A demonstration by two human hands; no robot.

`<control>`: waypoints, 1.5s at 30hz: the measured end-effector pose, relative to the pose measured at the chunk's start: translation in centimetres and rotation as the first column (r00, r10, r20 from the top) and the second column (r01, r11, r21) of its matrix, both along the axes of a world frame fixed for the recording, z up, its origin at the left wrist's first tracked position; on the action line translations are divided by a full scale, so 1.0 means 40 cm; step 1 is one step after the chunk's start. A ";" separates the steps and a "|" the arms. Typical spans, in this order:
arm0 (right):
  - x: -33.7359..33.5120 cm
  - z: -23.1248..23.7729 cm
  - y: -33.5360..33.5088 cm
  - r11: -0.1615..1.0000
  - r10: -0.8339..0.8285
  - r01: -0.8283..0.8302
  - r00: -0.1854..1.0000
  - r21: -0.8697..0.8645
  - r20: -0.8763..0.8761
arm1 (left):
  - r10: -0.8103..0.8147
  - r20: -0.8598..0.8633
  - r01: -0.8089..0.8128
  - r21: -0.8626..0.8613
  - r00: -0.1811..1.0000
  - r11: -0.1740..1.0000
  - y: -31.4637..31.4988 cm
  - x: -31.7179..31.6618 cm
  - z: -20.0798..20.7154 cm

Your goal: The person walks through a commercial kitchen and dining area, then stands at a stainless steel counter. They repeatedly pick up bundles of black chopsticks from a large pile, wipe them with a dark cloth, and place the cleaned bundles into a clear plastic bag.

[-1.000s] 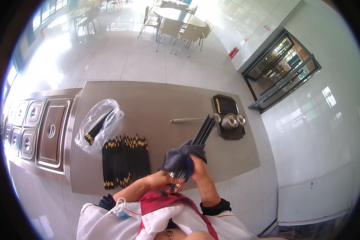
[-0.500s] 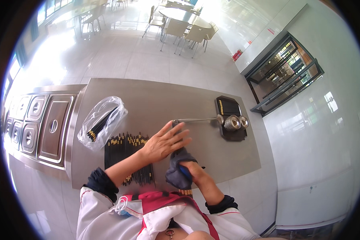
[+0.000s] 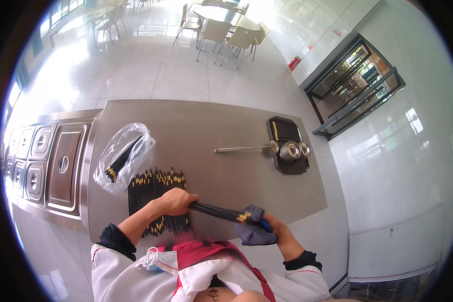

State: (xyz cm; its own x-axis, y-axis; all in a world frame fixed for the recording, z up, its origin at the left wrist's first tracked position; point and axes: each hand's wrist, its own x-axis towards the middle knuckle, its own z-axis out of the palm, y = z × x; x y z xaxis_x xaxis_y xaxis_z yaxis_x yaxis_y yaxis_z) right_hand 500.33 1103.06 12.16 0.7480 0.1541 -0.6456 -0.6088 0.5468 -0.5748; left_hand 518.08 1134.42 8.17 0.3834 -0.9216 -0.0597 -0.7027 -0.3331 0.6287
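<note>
My left hand [image 3: 177,201] is closed around one end of a bundle of black chopsticks [image 3: 215,211]. The bundle slants slightly downward to the right above the counter's near part. At its gold-banded end, my right hand [image 3: 281,232] grips a dark grey cloth [image 3: 253,234], which is folded against the chopsticks; a bit of blue shows at the cloth. Under and beside my left forearm lies a wide pile of black chopsticks [image 3: 156,187] with gold bands, side by side on the steel counter [image 3: 206,126].
At left, a clear plastic bag [image 3: 141,135] holds more chopsticks. A dark tray [image 3: 293,170] at right carries black chopsticks [image 3: 287,130] and round metal vessels [image 3: 290,151]; a long metal handle [image 3: 244,148] sticks out leftward. Lidded steel pans [image 3: 65,163] adjoin the counter's left side.
My left hand, spread open over the bundle before, has moved left and nearer and closed on its end. The bundle has swung crosswise. My right hand and the cloth have shifted right.
</note>
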 end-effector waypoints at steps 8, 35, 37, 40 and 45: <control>0.007 -0.071 -0.062 0.852 -0.511 0.407 0.784 0.329 0.354 | -0.215 -0.975 -0.362 -0.218 0.048 0.906 0.032 -0.096 -0.029; 0.264 0.183 0.133 0.458 -0.595 0.876 0.426 -0.147 0.681 | -0.113 -0.987 -0.565 -0.160 0.118 0.809 -0.077 -0.245 0.144; 0.274 0.162 0.049 0.491 -0.611 0.871 0.324 0.025 0.723 | -0.130 -0.984 -0.575 -0.177 0.123 0.799 -0.077 -0.252 0.171; 0.250 0.164 0.016 0.760 -0.521 0.607 0.356 0.231 0.776 | -0.243 -0.956 -0.522 -0.292 0.161 0.801 -0.057 -0.246 0.131; 0.188 0.102 0.066 0.854 -0.395 0.514 0.531 0.086 0.750 | -0.229 -0.966 -0.632 -0.254 0.122 0.732 -0.059 -0.227 0.152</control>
State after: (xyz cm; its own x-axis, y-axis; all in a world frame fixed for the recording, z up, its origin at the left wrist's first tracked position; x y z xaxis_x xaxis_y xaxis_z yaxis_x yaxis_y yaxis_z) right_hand 507.85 1105.71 16.25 0.9113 -0.3832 0.1508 0.3455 0.5121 -0.7864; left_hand 509.01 1132.07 14.25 0.5836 -0.8010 -0.1333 0.6056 0.3200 0.7286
